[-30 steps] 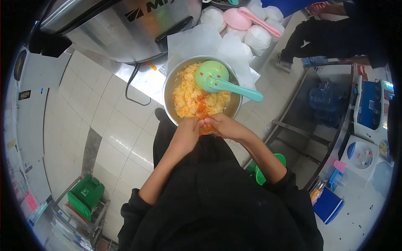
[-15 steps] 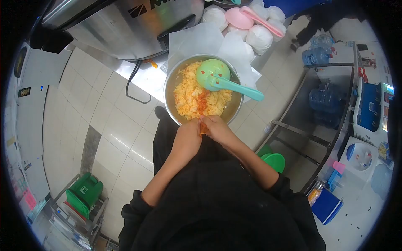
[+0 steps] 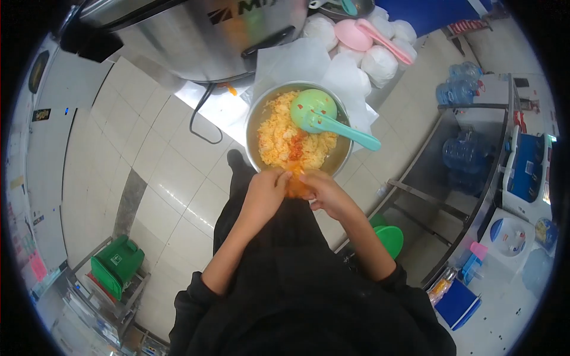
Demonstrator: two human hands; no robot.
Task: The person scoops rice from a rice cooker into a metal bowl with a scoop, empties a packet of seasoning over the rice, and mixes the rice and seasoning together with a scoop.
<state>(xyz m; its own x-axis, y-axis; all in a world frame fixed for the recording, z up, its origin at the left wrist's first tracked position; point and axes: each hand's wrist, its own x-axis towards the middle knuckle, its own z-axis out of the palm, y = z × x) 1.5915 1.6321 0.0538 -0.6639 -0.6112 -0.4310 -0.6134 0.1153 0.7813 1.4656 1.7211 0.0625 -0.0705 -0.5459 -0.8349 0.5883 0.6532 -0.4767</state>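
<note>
My left hand (image 3: pixel 265 193) pinches the left edge of a small orange plastic packet (image 3: pixel 298 186) at the near rim of a metal bowl (image 3: pixel 254 144). On the other side, my right hand (image 3: pixel 330 194) grips the packet's right edge, fingers bent. Motion blurs the packet a little, and its contents cannot be made out. Orange-tinted rice (image 3: pixel 276 136) fills much of the bowl, with a patch of red sauce or seasoning (image 3: pixel 295 148) near the middle. A green rice paddle or ladle (image 3: pixel 314 111) rests on the rice, its teal handle pointing right over the rim.
A large steel cooker (image 3: pixel 196 50) stands behind on the left, its cord (image 3: pixel 191 118) hanging down. White wrapped balls (image 3: pixel 380 64) and a pink ladle (image 3: pixel 354 35) lie at the back right. A rack (image 3: pixel 448 204) with water bottles stands right; a green bin (image 3: pixel 117 261) is lower left.
My hands have moved apart, and the orange packet between them now shows wider. The camera view has shifted, so the bowl and cooker appear farther right. A person at the upper right has mostly left view.
</note>
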